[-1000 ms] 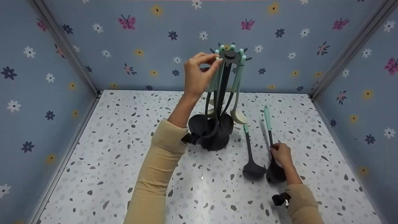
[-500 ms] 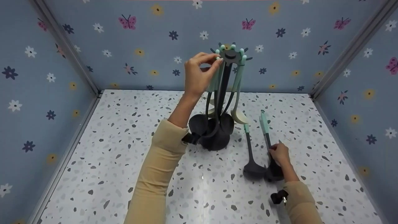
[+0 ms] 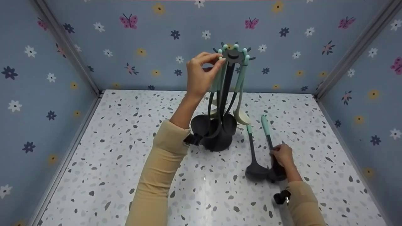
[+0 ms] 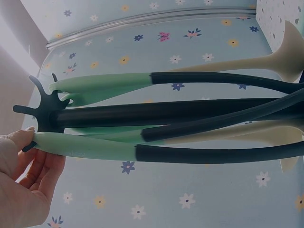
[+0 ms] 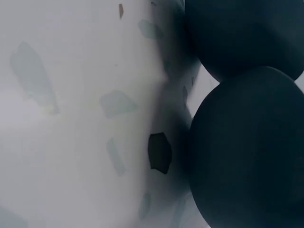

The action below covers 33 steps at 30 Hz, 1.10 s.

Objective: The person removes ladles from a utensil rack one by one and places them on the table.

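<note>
over the last second the dark spoon with the mint-green handle (image 3: 270, 147) in my right hand (image 3: 282, 156) has swung: its handle tip now leans left toward the stand, where it pointed straighter up the table, and its bowl has slid in beside the bowl of the second dark ladle (image 3: 255, 157) lying flat on the speckled terrazzo tabletop (image 3: 119, 150). the right wrist view shows two dark rounded bowls close together, though i cannot tell if they touch. my right fingers are curled around the spoon's dark shaft just above the bowl, so the grip looks firm; i judge the spoon is being tilted up off the table rather than dragged.

my left hand (image 3: 199, 75) has not shifted. it pinches the mint-green top of a hanging utensil (image 4: 85, 148) at the black slotted crown of the dark carousel stand (image 3: 233, 57), thumb and fingertips closed on the handle end. several other utensils hang around the post, including a cream one (image 3: 241, 116) on the right. i read the left hand as steadying the rack.
</note>
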Each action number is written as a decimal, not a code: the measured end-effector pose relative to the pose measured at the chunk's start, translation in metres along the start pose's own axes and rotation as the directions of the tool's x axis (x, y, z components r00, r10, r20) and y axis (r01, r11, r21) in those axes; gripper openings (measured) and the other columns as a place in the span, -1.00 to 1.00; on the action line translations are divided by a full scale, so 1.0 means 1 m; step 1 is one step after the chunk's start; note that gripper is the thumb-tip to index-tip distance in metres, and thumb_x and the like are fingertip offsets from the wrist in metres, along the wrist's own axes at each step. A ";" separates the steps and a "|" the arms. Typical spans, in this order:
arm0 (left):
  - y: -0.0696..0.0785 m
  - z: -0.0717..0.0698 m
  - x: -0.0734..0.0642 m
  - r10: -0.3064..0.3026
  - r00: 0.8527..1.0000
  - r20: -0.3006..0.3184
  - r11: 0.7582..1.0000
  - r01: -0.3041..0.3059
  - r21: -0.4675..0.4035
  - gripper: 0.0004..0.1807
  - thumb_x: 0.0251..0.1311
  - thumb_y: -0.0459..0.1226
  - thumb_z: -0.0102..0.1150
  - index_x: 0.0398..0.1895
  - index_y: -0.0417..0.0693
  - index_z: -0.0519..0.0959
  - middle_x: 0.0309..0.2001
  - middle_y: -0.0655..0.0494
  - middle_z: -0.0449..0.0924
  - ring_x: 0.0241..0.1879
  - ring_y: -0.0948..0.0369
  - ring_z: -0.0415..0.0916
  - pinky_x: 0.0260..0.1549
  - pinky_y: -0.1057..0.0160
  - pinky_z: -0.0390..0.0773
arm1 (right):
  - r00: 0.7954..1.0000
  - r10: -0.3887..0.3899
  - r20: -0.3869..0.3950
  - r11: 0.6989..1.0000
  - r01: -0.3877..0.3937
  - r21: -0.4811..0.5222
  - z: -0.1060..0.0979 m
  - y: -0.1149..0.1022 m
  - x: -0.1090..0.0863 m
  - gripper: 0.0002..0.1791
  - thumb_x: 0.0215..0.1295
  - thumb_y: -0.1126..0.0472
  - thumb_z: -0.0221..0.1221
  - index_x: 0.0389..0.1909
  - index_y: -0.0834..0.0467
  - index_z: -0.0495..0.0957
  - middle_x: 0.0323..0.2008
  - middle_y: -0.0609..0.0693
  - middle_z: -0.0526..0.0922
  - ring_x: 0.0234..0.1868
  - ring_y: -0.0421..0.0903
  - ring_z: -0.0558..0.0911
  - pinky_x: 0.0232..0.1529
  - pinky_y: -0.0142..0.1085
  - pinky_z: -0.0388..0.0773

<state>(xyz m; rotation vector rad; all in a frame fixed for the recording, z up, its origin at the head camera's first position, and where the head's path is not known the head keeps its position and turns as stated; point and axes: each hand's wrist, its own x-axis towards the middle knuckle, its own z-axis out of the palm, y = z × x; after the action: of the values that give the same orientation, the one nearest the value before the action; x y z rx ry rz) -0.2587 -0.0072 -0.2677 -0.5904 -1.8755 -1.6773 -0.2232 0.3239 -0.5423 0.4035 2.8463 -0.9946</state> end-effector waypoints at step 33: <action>-0.017 0.003 0.003 0.028 1.000 -0.004 0.999 -0.028 -0.017 -0.81 0.06 -0.33 0.20 -0.31 -0.31 0.62 -0.38 -0.02 0.54 -0.37 0.25 0.50 -0.38 0.39 0.56 | 1.000 0.011 -0.005 0.994 -0.012 -0.109 -0.004 -0.005 -0.008 -0.71 0.13 0.27 0.13 -0.26 0.46 0.51 -0.33 0.27 0.55 -0.38 0.06 0.51 -0.34 -0.14 0.46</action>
<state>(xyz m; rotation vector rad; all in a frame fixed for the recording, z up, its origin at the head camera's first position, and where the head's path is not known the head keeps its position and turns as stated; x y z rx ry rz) -0.2718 -0.0065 -0.2785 -0.6178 -1.8436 -1.6771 -0.2166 0.3211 -0.5347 0.4116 2.8820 -0.8324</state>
